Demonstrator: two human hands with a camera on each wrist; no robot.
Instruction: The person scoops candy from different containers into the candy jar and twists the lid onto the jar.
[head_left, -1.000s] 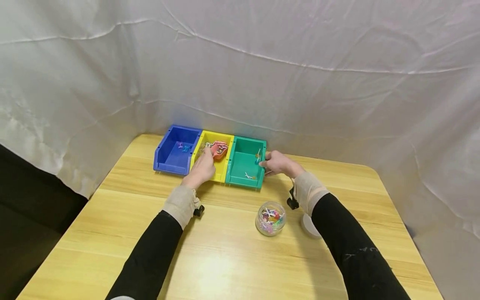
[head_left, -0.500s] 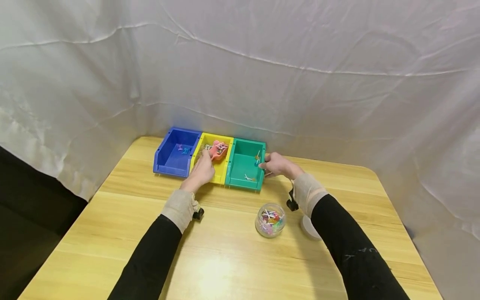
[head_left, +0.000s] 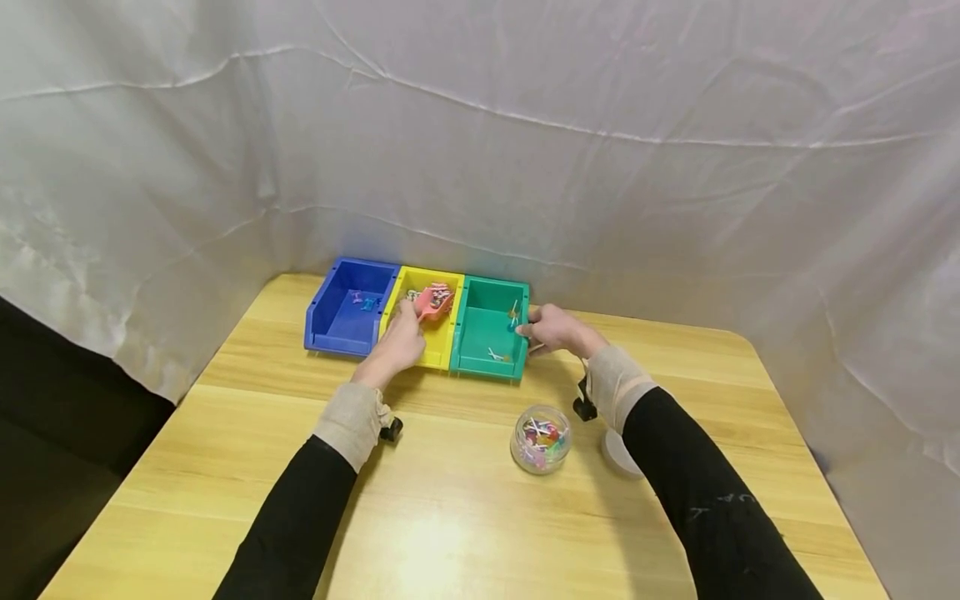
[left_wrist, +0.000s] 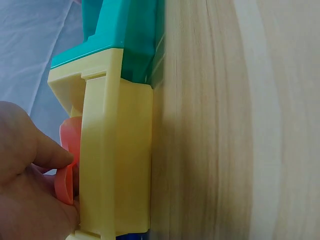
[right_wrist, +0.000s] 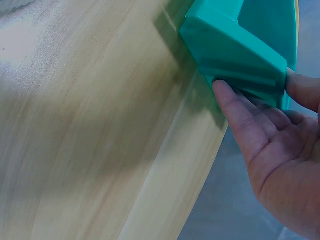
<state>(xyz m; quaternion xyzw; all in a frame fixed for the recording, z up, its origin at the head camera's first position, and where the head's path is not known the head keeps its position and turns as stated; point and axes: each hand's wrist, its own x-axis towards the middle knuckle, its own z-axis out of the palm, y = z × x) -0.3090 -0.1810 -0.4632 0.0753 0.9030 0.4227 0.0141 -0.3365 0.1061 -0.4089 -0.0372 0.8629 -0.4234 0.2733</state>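
My left hand (head_left: 399,340) reaches into the yellow bin (head_left: 435,357) and pinches the handle of a coral-pink scoop (head_left: 429,308). In the left wrist view, thumb and fingers close on that scoop (left_wrist: 64,185) behind the bin's front lip. Small striped candies (head_left: 442,292) lie at the scoop's mouth; whether they are in it or behind it is hard to tell. My right hand (head_left: 555,327) grips the right wall of the green bin (head_left: 480,333), thumb at the rim and fingers against the outside, as the right wrist view shows. Several lollipops (head_left: 498,355) lie in the green bin.
A blue bin (head_left: 341,340) with a few small purple and blue pieces (head_left: 366,302) adjoins the yellow one. Nearer stands an open glass jar (head_left: 540,454) of colourful lollipops. A whitish round lid (head_left: 619,457) lies partly under my right forearm. Curtains hang behind the table (head_left: 450,500).
My left hand and the scoop have shifted slightly left, and the bins have edged a little left as well. My right hand keeps its grip on the green bin.
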